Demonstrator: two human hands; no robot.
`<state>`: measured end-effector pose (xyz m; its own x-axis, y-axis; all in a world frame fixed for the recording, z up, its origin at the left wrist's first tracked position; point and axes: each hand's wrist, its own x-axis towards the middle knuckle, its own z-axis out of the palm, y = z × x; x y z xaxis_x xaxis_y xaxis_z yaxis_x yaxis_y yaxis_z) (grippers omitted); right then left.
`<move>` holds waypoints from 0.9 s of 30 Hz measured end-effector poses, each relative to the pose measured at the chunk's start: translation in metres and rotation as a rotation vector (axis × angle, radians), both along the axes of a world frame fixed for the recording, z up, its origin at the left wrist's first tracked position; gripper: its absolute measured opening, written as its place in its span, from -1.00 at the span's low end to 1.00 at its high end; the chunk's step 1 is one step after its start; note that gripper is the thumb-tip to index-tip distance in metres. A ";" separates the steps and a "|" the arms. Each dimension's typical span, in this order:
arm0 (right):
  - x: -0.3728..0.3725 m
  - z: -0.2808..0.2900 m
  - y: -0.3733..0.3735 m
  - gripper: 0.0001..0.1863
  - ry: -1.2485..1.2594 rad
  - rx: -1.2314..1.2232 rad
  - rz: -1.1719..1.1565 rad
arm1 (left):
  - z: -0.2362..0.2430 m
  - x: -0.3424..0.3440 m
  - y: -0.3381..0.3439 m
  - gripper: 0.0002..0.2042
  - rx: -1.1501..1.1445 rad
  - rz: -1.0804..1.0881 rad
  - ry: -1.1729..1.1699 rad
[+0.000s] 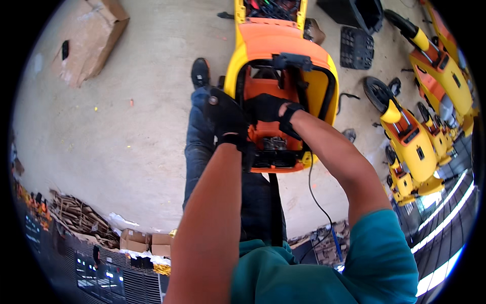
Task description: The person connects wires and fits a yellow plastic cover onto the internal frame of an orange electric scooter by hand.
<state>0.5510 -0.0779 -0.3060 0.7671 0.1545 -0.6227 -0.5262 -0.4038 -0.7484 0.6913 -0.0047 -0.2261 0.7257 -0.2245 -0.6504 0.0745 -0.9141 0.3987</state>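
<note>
I bend over a yellow-and-orange scooter body [316, 83] with an open, black-rimmed compartment [271, 136]. My left hand [225, 112], in a black glove, is at the left rim, fingers curled around something hidden from view. My right hand [263, 107], also gloved, reaches into the upper left of the compartment, its fingers bent around something I cannot make out. A black fitting [291, 61] sits on the top edge. Small dark parts [273, 143] lie in the lower compartment, and a thin black cable [316, 198] hangs down past its right side.
Several yellow scooters [410, 147] stand along the right, with a black bin [359, 12] and a black tray [357, 48] at upper right. Crumpled cardboard [91, 43] lies at upper left. Scrap cardboard [86, 213] and boxes [135, 240] line the lower left. My foot [200, 72] is beside the scooter.
</note>
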 end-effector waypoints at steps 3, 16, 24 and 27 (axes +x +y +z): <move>0.005 0.015 -0.004 -0.76 0.148 -0.081 -0.041 | -0.022 -0.021 0.020 -0.63 -0.062 -0.013 -0.102; -0.039 -0.035 0.004 -0.79 -0.052 -0.159 -0.039 | 0.006 -0.004 -0.007 -0.70 -0.019 0.089 -0.132; -0.027 -0.030 -0.001 -0.61 0.179 -0.050 0.062 | 0.021 0.000 -0.008 -0.61 0.105 0.202 0.048; -0.018 -0.031 0.001 -0.61 0.181 -0.060 0.114 | 0.039 0.016 -0.012 -0.60 0.141 0.244 0.187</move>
